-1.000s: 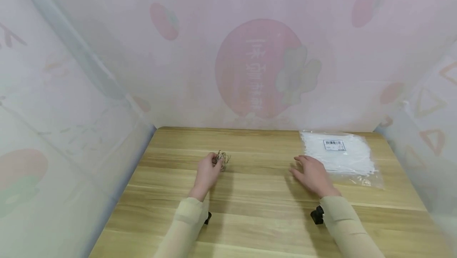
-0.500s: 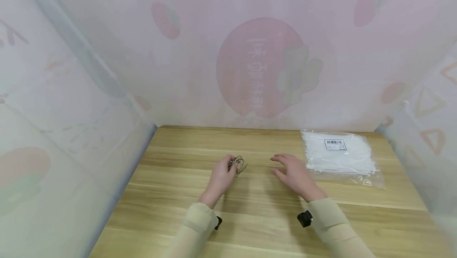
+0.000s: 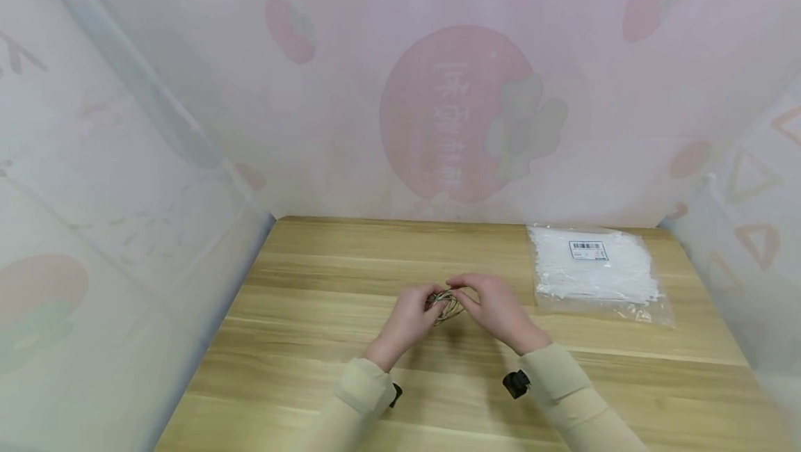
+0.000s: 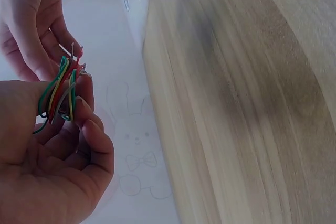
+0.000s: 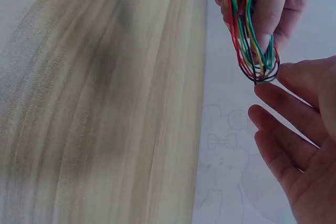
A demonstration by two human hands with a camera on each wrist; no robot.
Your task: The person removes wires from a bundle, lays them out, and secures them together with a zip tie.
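A coiled bundle of thin wires (image 3: 448, 307) in red, green, yellow and black is held above the table between both hands. My left hand (image 3: 408, 318) grips one side of it; in the left wrist view the wires (image 4: 64, 90) loop between thumb and fingers. At the bundle's other end, the thumb and index finger of my right hand (image 3: 497, 311) pinch the tip of the loops. The right wrist view shows this loop end of the wires (image 5: 252, 35) against those two fingertips, while the other fingers of my right hand (image 5: 310, 124) are spread.
A clear bag of white cable ties (image 3: 594, 275) with a barcode label lies at the back right of the wooden table (image 3: 350, 250). Pale printed curtains (image 3: 338, 125) stand behind the table and at both sides. A small black device (image 3: 516, 384) sits at the right wrist.
My left hand has carried the wire bundle rightward, and my right hand has come leftward to meet it. My right fingertips are now at the wires. The bag has stayed in place.
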